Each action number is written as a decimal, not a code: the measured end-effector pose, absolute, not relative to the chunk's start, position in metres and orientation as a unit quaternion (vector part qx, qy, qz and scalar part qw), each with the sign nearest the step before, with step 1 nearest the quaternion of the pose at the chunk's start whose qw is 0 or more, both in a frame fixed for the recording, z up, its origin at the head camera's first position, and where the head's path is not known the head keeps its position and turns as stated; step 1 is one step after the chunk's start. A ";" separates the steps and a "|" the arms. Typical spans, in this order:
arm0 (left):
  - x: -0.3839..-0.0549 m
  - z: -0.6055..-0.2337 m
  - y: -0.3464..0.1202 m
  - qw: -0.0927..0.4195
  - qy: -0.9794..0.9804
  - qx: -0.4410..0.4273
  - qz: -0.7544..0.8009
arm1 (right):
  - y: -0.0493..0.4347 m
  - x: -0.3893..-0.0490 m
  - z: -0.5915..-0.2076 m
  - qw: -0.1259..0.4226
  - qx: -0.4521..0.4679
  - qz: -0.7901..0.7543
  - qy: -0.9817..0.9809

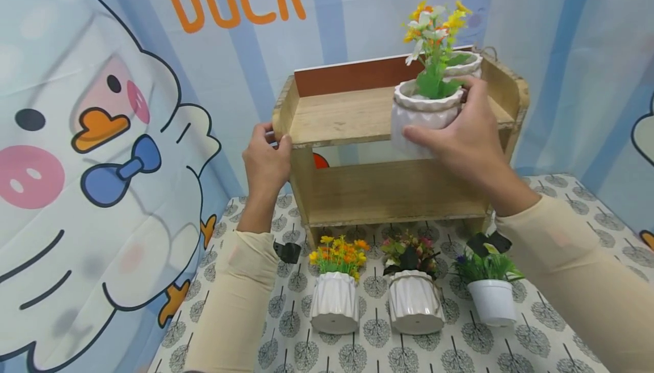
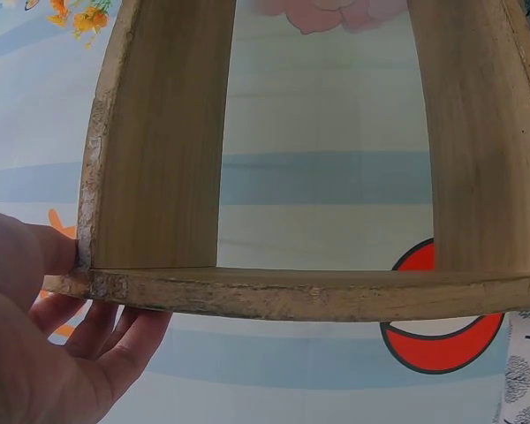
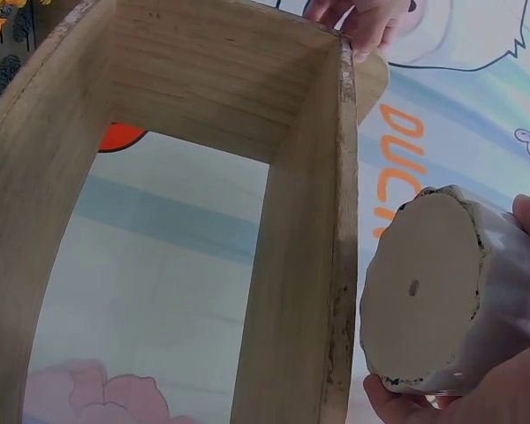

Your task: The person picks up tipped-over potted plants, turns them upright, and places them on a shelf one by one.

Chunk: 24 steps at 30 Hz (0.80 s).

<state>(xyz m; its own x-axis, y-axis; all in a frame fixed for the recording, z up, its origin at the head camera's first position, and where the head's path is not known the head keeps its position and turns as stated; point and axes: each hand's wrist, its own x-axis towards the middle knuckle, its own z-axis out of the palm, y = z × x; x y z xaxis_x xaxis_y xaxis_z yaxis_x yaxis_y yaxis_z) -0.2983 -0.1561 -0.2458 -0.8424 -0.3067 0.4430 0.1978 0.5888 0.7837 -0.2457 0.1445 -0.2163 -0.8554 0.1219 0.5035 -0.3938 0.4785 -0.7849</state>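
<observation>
While the pale wooden two-tier shelf unit was gripped at its upper left corner by the left hand, thumb at the front edge and fingers round the outer side, a white fluted ceramic pot with yellow, orange and white artificial flowers was clasped in the right hand, well apart from the other. The corner was probably held so that the light frame would not be shifted by a knock. The clasped pot was kept upright just in front of the upper board, towards its right end, and below its foliage it was taken by the sides, presumably so that the blossoms were spared; its flat base was left uncovered, as was shown in the right wrist view. Behind it, a second white pot with green leaves was stood at the right rear of the upper board. In front of the unit, a fluted white pot of yellow-orange flowers, a fluted white pot of pink flowers and a smooth white pot of green foliage were spaced in a row on the tree-patterned tabletop, apparently for easy reach.
</observation>
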 end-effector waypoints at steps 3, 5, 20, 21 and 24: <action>-0.298 -0.246 -0.157 0.281 -0.847 0.033 -0.450 | 0.138 -0.253 -0.212 0.262 0.090 0.508 -0.816; -0.298 -0.246 -0.158 0.280 -0.847 0.035 -0.450 | 0.133 -0.259 -0.210 0.265 0.091 0.510 -0.813; -0.298 -0.248 -0.159 0.283 -0.847 0.040 -0.449 | 0.110 -0.297 -0.204 0.276 0.071 0.503 -0.816; -0.298 -0.248 -0.159 0.282 -0.847 0.040 -0.449 | 0.109 -0.298 -0.204 0.275 0.068 0.502 -0.817; -0.298 -0.248 -0.159 0.280 -0.847 0.039 -0.449 | 0.106 -0.304 -0.204 0.272 0.058 0.500 -0.820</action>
<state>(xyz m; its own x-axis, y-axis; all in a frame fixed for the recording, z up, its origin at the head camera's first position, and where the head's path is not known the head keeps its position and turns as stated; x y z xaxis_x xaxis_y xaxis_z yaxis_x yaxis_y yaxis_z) -0.2983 -0.1590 -0.2479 -0.8405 -0.3180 0.4387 0.1848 0.5928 0.7838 -0.3037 0.1055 -0.2044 -0.8454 0.1767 0.5040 -0.3674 0.4926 -0.7889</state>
